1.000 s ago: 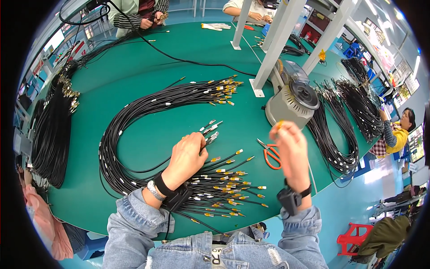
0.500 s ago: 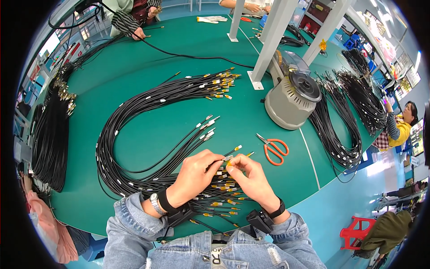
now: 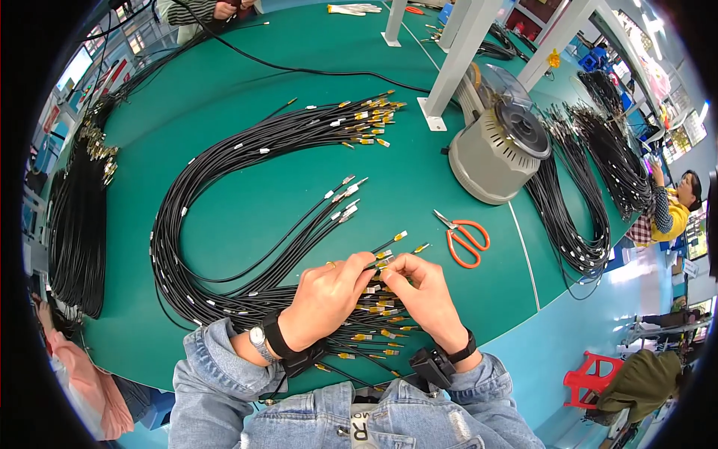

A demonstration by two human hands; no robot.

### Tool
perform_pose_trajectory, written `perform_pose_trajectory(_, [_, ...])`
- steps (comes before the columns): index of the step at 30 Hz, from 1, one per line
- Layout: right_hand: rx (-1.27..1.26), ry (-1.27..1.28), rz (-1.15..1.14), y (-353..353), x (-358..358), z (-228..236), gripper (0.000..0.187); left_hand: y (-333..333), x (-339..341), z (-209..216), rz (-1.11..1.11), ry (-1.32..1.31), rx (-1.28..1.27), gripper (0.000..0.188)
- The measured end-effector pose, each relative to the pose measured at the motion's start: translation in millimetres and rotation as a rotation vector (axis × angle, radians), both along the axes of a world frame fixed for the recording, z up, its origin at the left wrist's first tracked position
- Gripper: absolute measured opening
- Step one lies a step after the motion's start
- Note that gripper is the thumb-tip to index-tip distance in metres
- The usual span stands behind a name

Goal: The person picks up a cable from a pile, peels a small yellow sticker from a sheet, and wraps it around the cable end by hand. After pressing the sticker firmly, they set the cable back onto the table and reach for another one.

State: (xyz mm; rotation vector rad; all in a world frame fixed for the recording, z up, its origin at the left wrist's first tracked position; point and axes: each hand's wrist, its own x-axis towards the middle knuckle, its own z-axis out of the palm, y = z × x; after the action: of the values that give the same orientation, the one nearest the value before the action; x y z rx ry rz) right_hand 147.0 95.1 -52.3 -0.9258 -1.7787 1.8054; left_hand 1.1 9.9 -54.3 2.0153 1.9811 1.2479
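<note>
A thick bundle of black cables [image 3: 170, 217] curves in a U on the green table, its ends tipped with gold connectors and small white or yellow labels. Over the near ends of the bundle, my left hand [image 3: 329, 299] pinches a cable end between thumb and fingers. My right hand [image 3: 422, 295] closes its thumb and forefinger on the same connector end, close beside the left fingertips. The fingers hide most of that tip. A few white-tagged ends [image 3: 348, 200] lie beyond my left hand. Orange-handled scissors [image 3: 464, 238] rest to the right of my right hand.
A grey round machine [image 3: 497, 153] stands at the back right beside white metal posts [image 3: 449, 82]. More cable bundles lie at the far left [image 3: 78, 224] and right [image 3: 572, 202]. A black cord [image 3: 299, 69] crosses the table's back. Other people work around the table; a red stool [image 3: 591, 378] stands on the floor.
The view has shifted slightly, moving the scissors and machine to the right in the picture. Both hands stay together at the cable end, with small finger movements. The person across has drawn a hand back.
</note>
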Motion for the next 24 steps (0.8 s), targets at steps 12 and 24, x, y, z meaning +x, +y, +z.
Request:
perform_pose_trajectory(12, [0.050, -0.089, 0.023, 4.7, 2.3, 1.4, 0.010, -1.5, -0.5, 5.3, -0.030, 0.075, -0.038, 0.022])
perform_pose_trajectory(24, [0.007, -0.092, 0.038, 7.9, 3.4, 1.2, 0.010, -0.9, -0.5, 0.1, -0.049, 0.035, -0.031, 0.019])
